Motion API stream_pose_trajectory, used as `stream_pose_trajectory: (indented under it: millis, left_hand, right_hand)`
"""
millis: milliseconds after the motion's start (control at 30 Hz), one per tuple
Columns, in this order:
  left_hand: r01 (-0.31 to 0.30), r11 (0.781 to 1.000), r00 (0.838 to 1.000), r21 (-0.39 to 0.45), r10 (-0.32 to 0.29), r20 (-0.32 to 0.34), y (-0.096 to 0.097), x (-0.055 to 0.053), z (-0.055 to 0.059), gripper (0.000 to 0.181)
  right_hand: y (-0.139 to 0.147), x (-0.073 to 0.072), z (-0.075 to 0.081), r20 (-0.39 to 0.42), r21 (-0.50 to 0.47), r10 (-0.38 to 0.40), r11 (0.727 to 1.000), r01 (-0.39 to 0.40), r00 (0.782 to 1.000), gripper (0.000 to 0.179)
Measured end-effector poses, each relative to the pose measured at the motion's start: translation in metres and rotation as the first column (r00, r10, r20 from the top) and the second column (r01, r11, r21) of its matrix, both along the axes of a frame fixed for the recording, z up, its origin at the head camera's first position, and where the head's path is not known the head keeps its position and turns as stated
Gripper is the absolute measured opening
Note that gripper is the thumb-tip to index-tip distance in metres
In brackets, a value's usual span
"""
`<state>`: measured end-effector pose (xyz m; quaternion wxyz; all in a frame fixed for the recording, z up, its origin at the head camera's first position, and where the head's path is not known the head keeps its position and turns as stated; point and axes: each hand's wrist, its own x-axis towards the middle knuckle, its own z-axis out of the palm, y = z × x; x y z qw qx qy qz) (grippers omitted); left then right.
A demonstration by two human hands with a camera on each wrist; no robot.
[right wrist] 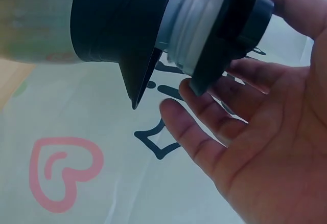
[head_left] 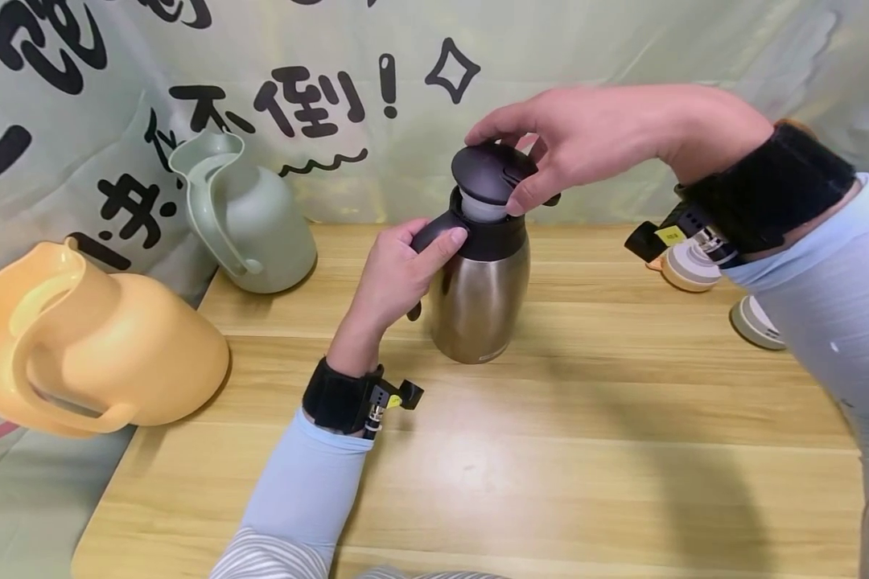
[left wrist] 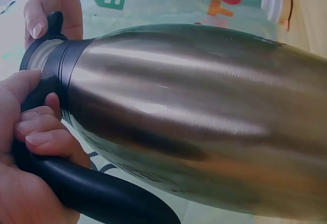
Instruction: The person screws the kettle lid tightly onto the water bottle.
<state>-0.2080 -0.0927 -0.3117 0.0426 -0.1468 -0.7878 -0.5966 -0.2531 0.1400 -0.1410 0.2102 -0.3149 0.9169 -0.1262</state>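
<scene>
A brushed-steel thermos jug [head_left: 480, 310] with a black collar stands upright on the table. Around the top of its black handle [left wrist: 102, 191] curl the fingers of my left hand [head_left: 398, 269], the thumb lying along the top near the collar. My right hand [head_left: 586, 133] holds the black lid [head_left: 487, 173] between thumb and fingers. Tilted, the lid sits raised at the mouth, and its whitish threaded plug [right wrist: 191, 27] shows between lid and collar. In the right wrist view, the black pouring spout [right wrist: 137, 83] points away from the handle side.
A pale green pitcher [head_left: 261, 229] stands at the back left of the wooden table [head_left: 550, 482], with a yellow-orange pitcher [head_left: 159, 346] in front of it. Two small round lids or caps, one white and orange [head_left: 688, 269], one whitish [head_left: 756, 323], lie at right. A printed cloth [head_left: 586, 48] hangs behind.
</scene>
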Motion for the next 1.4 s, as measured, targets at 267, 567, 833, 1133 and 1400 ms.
stream_pose_trajectory:
  millis: [267, 567, 833, 1133, 1400]
  left_hand:
    - [0.001, 1.000, 1.000, 0.002, -0.001, -0.008, 0.002, 0.001, 0.000, 0.036]
    - [0.000, 1.000, 1.000, -0.011, 0.000, -0.009, 0.004, 0.001, -0.001, 0.035]
    - [0.000, 1.000, 1.000, -0.005, 0.000, 0.001, 0.004, 0.001, -0.001, 0.033]
    - [-0.002, 1.000, 1.000, -0.012, 0.002, -0.015, 0.003, 0.001, -0.002, 0.033]
    - [-0.006, 1.000, 1.000, -0.005, 0.006, -0.014, 0.003, 0.002, -0.003, 0.034]
  right_hand:
    - [-0.008, -0.001, -0.001, 0.009, 0.081, 0.023, 0.996, -0.024, 1.000, 0.081]
    - [-0.011, 0.001, -0.009, -0.106, 0.130, 0.052, 0.991, -0.038, 0.993, 0.081]
    - [-0.017, 0.000, -0.016, -0.203, 0.165, 0.067, 0.986, -0.034, 0.977, 0.077]
    - [-0.021, 0.001, -0.015, -0.247, 0.212, 0.028, 0.977, 0.026, 0.969, 0.085]
    - [-0.004, -0.001, -0.002, -0.067, 0.133, -0.002, 0.991, 0.011, 0.998, 0.085]
